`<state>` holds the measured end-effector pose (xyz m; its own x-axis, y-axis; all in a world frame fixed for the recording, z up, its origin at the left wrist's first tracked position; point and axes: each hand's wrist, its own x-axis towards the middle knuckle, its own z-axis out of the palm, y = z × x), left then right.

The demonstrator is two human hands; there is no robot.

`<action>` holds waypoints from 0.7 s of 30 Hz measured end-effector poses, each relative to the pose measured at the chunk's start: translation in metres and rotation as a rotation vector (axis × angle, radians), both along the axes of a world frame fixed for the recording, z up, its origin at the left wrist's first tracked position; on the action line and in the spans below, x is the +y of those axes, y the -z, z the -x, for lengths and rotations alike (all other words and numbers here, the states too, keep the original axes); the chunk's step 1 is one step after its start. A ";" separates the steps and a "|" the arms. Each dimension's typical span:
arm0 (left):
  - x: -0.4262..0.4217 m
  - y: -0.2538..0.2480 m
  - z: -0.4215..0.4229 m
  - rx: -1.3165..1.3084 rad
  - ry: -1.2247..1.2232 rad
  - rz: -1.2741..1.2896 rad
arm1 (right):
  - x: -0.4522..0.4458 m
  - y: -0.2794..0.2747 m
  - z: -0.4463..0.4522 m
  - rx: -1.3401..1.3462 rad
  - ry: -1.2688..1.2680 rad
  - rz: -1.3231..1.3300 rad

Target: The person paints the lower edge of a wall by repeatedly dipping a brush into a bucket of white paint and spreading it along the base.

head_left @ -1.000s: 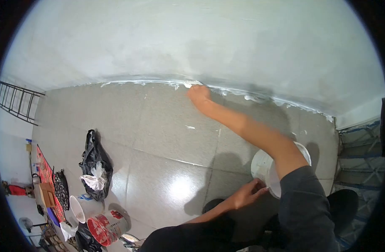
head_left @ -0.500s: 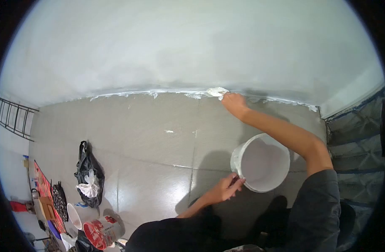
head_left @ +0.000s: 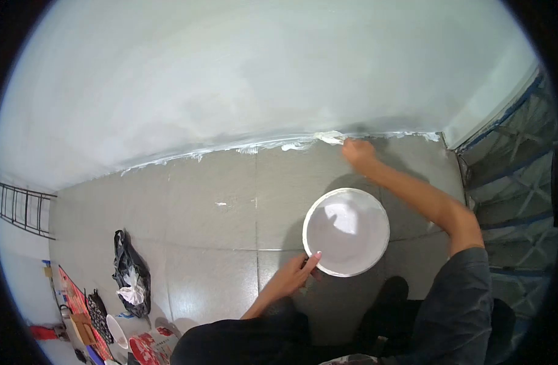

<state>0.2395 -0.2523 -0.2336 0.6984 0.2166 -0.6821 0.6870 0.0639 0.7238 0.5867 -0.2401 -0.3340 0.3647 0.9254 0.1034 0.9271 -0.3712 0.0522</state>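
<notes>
My right hand (head_left: pixel 359 155) is closed around a paintbrush (head_left: pixel 330 138), whose white-coated bristles touch the seam where the wall meets the floor. A streaky white paint band (head_left: pixel 224 146) runs along that seam on both sides of the brush. Close to my knees is a round white bucket (head_left: pixel 307 213), pale inside with a bright patch of light. My left hand (head_left: pixel 293 275) grips its near-left rim, thumb over the edge and fingers outside. The brush handle is hidden in my right fist.
On the left lie a black plastic bag (head_left: pixel 122 252), a white bucket (head_left: pixel 117 331) and a red-and-white bucket (head_left: pixel 151 348). A dark rack (head_left: pixel 23 210) stands at far left. Folding lattice metalwork (head_left: pixel 510 176) borders the right side. White smears mark the floor tiles (head_left: pixel 212 225).
My right hand and the brush have moved right along the wall's foot. The bucket has gone from tilted to more level, my left hand still on its rim. The view has shifted right.
</notes>
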 end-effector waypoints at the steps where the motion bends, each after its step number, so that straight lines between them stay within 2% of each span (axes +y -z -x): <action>1: -0.001 -0.003 -0.001 0.010 -0.014 -0.013 | -0.009 0.003 -0.005 0.031 0.027 -0.062; 4: 0.000 -0.006 -0.002 0.003 -0.012 -0.036 | -0.028 0.008 -0.026 -0.153 -0.051 -0.037; 7: -0.001 -0.011 -0.005 -0.003 -0.010 -0.055 | -0.046 0.004 -0.036 -0.199 -0.059 -0.053; 13: -0.003 -0.007 -0.003 -0.016 -0.043 -0.082 | -0.072 0.007 -0.066 -0.148 0.165 0.083; 16: -0.003 -0.006 -0.002 -0.023 -0.049 -0.085 | -0.083 0.015 -0.084 -0.206 0.118 0.100; 19: -0.002 -0.009 -0.002 -0.032 -0.051 -0.087 | -0.097 0.005 -0.089 -0.038 0.311 0.025; 21: -0.002 -0.011 -0.003 -0.038 -0.048 -0.093 | -0.106 -0.004 -0.094 -0.209 0.202 0.239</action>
<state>0.2420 -0.2541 -0.2223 0.7105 0.3115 -0.6310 0.6571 0.0275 0.7533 0.6810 -0.3457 -0.3304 0.5364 0.8438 -0.0149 0.7963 -0.5002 0.3401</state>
